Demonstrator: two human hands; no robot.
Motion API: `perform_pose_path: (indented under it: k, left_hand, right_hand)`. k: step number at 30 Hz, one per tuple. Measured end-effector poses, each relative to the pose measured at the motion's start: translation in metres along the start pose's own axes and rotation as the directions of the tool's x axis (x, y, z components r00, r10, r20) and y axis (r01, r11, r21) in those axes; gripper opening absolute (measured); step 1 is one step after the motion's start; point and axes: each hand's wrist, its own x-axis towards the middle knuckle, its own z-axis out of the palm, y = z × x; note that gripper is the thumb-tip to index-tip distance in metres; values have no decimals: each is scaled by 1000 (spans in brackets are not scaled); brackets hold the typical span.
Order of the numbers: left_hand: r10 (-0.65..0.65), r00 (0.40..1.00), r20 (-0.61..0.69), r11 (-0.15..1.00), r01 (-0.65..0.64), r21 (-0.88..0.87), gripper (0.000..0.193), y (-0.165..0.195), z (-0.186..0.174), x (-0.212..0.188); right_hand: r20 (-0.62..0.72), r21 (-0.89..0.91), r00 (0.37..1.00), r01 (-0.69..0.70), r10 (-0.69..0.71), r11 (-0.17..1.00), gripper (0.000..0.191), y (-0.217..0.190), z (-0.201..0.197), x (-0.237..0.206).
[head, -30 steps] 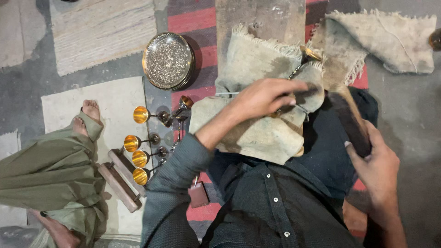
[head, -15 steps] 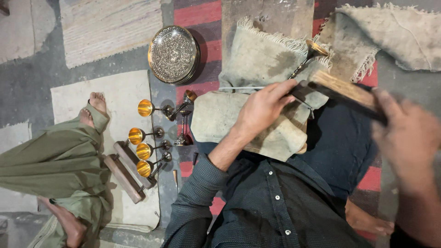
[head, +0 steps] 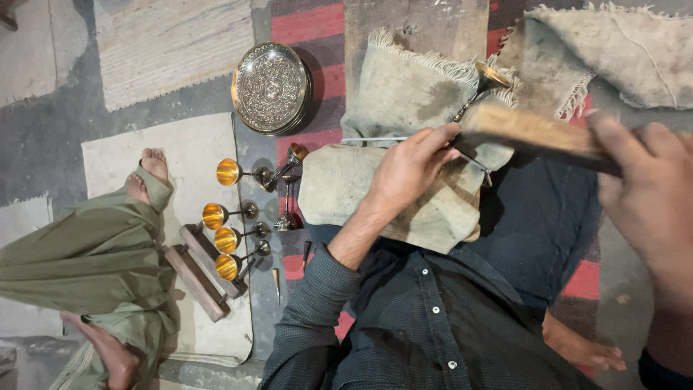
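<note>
Mount: one camera on the person's head, no second view.
Facing: straight down over chest and lap to the floor.
Nearness: close; right hand point(head: 650, 195) looms blurred at 3 o'clock, left hand point(head: 411, 170) near centre.
Reach: engraved round tray point(head: 271, 88) at 11 o'clock; another person's legs at 8 o'clock.

Left hand point(head: 411, 170) presses a thin metal tool point(head: 469, 108) onto the cloth pad point(head: 375, 195) over the lap. Right hand point(head: 642, 188) grips a wooden mallet point(head: 527, 130) just above it. Four brass goblets point(head: 231, 220) and an engraved round tray point(head: 271, 87) lie on the floor alongside.
</note>
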Motion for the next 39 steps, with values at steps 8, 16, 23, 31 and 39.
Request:
perform_pose_path:
  k: [8, 16, 23, 31, 39]
  left_hand:
    - [14, 1000, -18, 1000, -15, -13, 38, 0, 0, 2]
    - [39, 998, -46, 999, -40, -19, 40, -2, 1, 2]
    - [19, 1000, -25, 1000, -19, -17, 42, -2, 1, 4]
    - [5, 1000, 10, 1000, -5, -23, 44, -2, -1, 4]
    - [14, 1000, 26, 1000, -14, -7, 46, -6, -1, 5]
  right_hand:
    - [36, 454, 983, -176, 180, 873, 56, -21, -12, 9]
    - [12, -92, 999, 40, -39, 995, 59, -25, -13, 15]
    - [66, -396, 994, 110, -91, 912, 63, -24, -16, 19]
    - [-16, 210, 996, -79, 85, 974, 57, -32, -21, 26]
    - [52, 285, 988, -156, 147, 946, 57, -25, -16, 25]
